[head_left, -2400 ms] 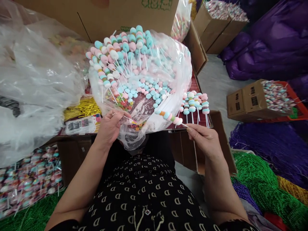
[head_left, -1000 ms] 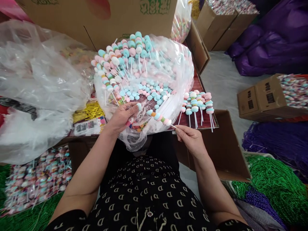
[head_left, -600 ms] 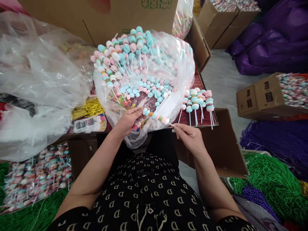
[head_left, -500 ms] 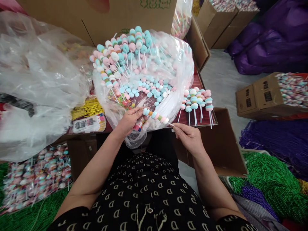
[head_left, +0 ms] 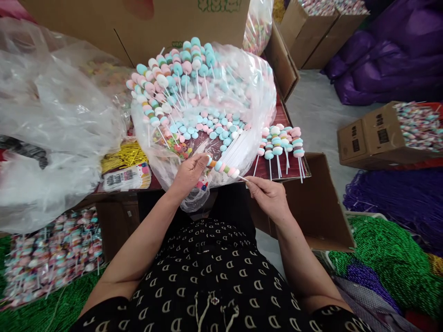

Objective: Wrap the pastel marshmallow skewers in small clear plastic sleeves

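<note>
The candies [head_left: 224, 168] between the hands look matt, kinda powdery, on a smooth stick [head_left: 242, 179]. Clear bag [head_left: 261, 87] is crinkly, super glossy plastic. Big box [head_left: 194, 23] is plain matt cardboard, the gold ties [head_left: 125, 156] have a metallic shine, purple sacks [head_left: 384, 64] look slick, shirt [head_left: 207, 276] is matt cloth.

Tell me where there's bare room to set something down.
Grey floor lies bare between table, purple bags and printed carton. On the table, a narrow red strip shows beyond the stacked skewers, beside the clear bag. Crowded: around left hand, right hand and their candy skewer, with loose candies and white sticks.
</note>
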{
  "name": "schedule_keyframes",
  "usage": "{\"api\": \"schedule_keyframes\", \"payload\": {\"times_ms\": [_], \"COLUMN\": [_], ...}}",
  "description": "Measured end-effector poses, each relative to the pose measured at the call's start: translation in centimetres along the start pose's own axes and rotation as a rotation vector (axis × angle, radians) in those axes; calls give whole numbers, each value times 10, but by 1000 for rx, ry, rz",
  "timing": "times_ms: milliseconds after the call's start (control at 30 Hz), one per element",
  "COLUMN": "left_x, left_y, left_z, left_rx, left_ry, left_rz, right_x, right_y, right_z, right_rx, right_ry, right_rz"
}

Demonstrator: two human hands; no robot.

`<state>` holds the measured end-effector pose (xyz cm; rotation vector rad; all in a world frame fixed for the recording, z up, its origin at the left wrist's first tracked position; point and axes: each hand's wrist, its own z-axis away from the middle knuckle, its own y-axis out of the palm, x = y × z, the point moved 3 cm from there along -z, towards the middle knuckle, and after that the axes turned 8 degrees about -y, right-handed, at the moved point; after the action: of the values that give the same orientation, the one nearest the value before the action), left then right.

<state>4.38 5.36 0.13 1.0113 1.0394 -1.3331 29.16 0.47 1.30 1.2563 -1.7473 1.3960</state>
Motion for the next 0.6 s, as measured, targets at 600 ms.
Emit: {"api": "schedule_keyframes", "payload": {"times_ms": [600], "left_x": [5], "left_y": [3], "left_z": [7], "left_rx": [-159], "left_ry": [103], "left_rz": [-228], "right_x": [10], "right_y": [14], "right_z": [9], "right_rx": [99], "right_ry": [66], "right_rz": [22]}}
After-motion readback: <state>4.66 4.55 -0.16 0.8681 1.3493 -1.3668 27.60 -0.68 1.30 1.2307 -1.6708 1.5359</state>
